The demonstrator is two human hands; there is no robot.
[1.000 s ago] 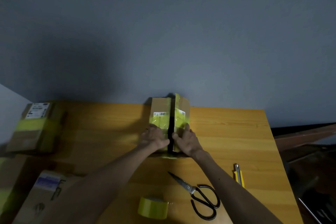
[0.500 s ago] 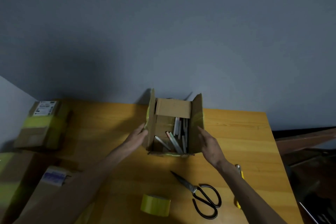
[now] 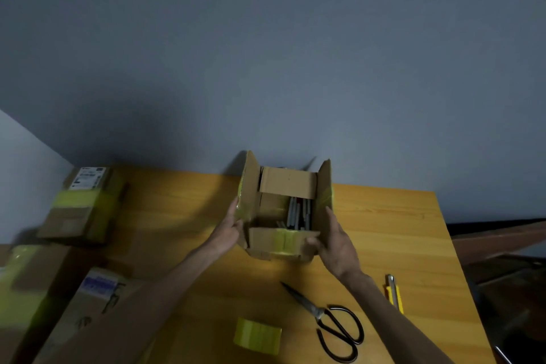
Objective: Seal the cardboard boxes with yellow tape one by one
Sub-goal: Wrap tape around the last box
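Observation:
A small cardboard box [image 3: 288, 185] stands open at the middle of the wooden table [image 3: 399, 230], with its two long side flaps upright and several pens or markers inside. Old yellow tape marks its flaps and near short flap. My left hand [image 3: 232, 229] lies against the outside of the left flap. My right hand [image 3: 334, 241] holds the right flap at the near corner, its thumb on the near short flap. A roll of yellow tape [image 3: 257, 335] stands on the table near the front edge.
Black-handled scissors [image 3: 328, 322] lie right of the tape roll, and a yellow utility knife [image 3: 393, 292] lies farther right. Several other cardboard boxes, some with yellow tape, are stacked at the left [image 3: 82, 204]. A wall is just behind the table.
The box's long flaps, pressed nearly closed a second ago, were spread open. Both hands moved from the top seam to the outer sides, and the near short flap has come up.

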